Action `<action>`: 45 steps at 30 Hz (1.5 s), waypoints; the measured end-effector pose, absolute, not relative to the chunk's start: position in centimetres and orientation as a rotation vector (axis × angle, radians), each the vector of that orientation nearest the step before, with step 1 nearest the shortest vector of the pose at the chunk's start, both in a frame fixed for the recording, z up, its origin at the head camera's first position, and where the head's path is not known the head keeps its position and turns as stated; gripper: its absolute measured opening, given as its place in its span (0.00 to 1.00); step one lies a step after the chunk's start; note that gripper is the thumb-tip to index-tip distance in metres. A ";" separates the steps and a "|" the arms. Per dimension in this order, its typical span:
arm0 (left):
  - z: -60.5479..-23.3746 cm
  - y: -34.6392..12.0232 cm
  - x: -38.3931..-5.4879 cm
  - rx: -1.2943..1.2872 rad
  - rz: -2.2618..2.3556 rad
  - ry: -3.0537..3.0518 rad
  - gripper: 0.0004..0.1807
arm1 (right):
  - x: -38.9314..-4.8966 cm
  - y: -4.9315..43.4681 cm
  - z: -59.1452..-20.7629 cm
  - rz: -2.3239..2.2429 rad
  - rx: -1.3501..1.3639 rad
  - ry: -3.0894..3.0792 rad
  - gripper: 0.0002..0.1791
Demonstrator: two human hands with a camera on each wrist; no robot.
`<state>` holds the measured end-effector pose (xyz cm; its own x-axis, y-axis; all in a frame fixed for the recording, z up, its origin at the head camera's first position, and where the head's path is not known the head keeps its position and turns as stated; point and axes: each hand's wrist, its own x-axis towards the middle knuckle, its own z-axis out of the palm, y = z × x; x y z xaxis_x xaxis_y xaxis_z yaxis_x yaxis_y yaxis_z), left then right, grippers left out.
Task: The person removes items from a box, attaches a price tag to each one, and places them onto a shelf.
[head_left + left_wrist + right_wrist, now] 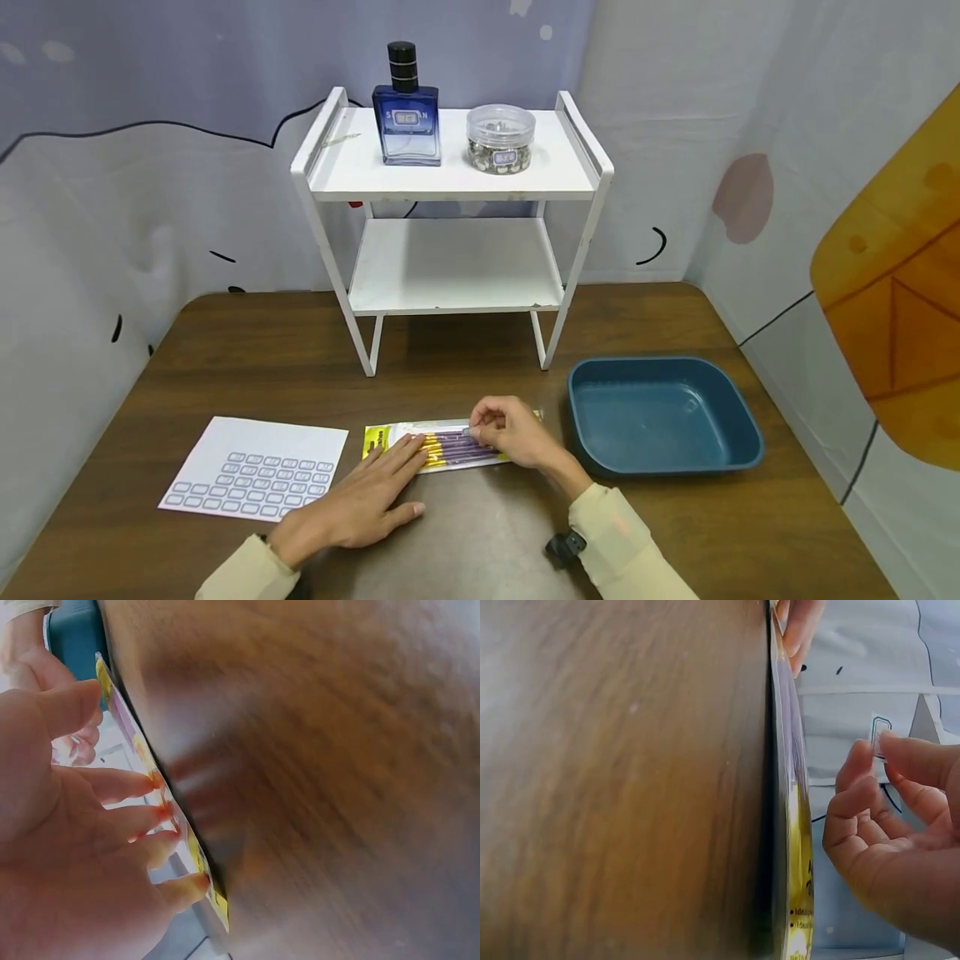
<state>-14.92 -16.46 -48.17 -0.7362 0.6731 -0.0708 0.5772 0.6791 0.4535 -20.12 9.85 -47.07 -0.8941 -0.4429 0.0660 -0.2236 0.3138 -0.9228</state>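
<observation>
A flat clear pack of purple-and-yellow pens or pencils (pixel 457 451) lies on the table with a yellow printed end to the left. My left hand (pixel 367 492) rests on its left part, fingers straight; in the left wrist view the fingertips (pixel 196 883) press on the pack. Over the pack's right part, my right hand (pixel 513 432) pinches a small label sticker (pixel 881 735) between thumb and index finger. In the right wrist view that sticker, white with a dark outlined frame, is held a little off the pack's surface.
On the left lies a white sheet of label stickers (pixel 258 467). A teal tray (pixel 663 467) stands on the right. Behind is a white two-tier shelf (pixel 450 187), bearing a blue perfume bottle (pixel 408 137) and a clear lidded jar (pixel 501 140), each with a similar label.
</observation>
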 end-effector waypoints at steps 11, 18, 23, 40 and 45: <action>-48.3 -16.4 -14.9 1.015 0.580 2.663 0.37 | -20.8 8.9 -47.9 -1.421 -0.583 2.581 0.04; -48.1 -16.5 -14.9 1.013 0.574 2.664 0.37 | -21.2 8.4 -48.2 -1.270 -0.596 2.660 0.06; -48.1 -16.4 -14.8 0.985 0.570 2.655 0.37 | -21.6 7.9 -47.9 -1.128 -0.564 2.694 0.06; -48.1 -16.4 -14.8 0.974 0.574 2.650 0.38 | -22.5 7.1 -47.6 -0.967 -0.579 2.755 0.09; -48.1 -16.4 -14.8 0.982 0.570 2.651 0.38 | -22.5 6.8 -47.6 -0.900 -0.537 2.796 0.11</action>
<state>-14.75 -16.38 -48.05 -0.7390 0.6660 -0.1016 0.5653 0.6950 0.4443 -22.53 6.78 -47.59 -0.9236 -0.3816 -0.0373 -0.2882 0.7551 -0.5889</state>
